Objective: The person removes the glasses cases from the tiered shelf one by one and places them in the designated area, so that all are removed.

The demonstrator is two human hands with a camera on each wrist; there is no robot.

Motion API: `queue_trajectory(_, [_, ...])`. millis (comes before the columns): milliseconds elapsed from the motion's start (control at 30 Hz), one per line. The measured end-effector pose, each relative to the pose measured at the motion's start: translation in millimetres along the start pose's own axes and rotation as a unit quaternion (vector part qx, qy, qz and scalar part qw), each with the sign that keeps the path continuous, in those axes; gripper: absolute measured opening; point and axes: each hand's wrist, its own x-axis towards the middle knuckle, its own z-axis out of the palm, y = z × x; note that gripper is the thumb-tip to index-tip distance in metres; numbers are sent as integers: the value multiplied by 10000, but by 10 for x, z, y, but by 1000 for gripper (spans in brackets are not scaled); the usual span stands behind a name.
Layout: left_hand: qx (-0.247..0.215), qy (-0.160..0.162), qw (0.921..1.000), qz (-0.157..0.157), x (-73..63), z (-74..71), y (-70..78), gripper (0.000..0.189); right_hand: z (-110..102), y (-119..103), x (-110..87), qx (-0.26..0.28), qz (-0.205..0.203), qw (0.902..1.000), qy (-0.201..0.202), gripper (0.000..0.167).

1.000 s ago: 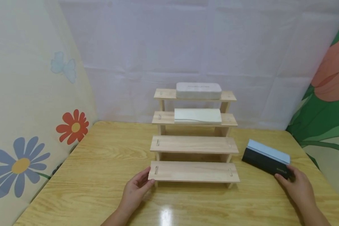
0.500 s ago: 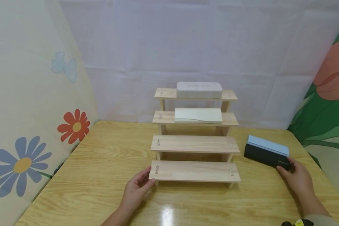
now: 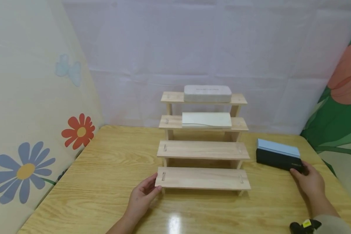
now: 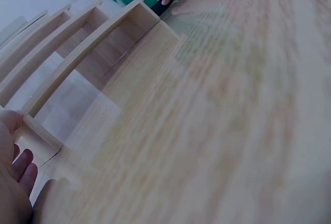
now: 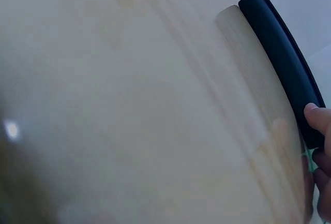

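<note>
Fingers of the right hand (image 3: 311,183) grasp the near right end of the black-and-blue case (image 3: 279,161), thumb on the dark front and the rest curled behind; fingers of the left hand (image 3: 141,195) pinch the front left corner of the wooden rack (image 3: 203,178), at its lowest step. Change over the last second: case has swung round, its gripped end going back toward the far edge of the tabletop (image 3: 123,156), so it now lies closer to parallel with the steps, only a slight slant left. Case is right of the rack, apart from it, between it and the tabletop's right edge; looks down on the surface, though a tiny lift can't be ruled out. Left hand and rack: no clear change, small shift in view looks like camera drift. White box (image 3: 207,94) up top, cream case (image 3: 206,120) one level down, both as before. Meaning for the work, my judgement: straightening only, case not on the rack, left hand probably just steadying.
</note>
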Motion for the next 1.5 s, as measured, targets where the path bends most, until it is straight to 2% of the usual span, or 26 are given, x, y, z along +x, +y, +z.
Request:
queue_trajectory(267, [81,10,9999,-71,-14,-1,5,47,-9,24,60,0,-31,10000,-37,75])
queue_trajectory(467, [77,-7,10000,11,-16,0,6,48,-27,7,78,29,85,9998,-159,77])
queue_trajectory(700, [70,31,9999,137,-4,4,1,48,-74,-40,41,44,-243,9994,-260,89])
queue_trajectory(1000, [38,12,9999,97,-7,-1,-7,47,-121,-197,-27,299,-402,9987,-71,91])
queue_trajectory(1500, [30,-1,10000,21,-3,-2,1,47,-159,-626,-36,611,-1432,9876,-215,89])
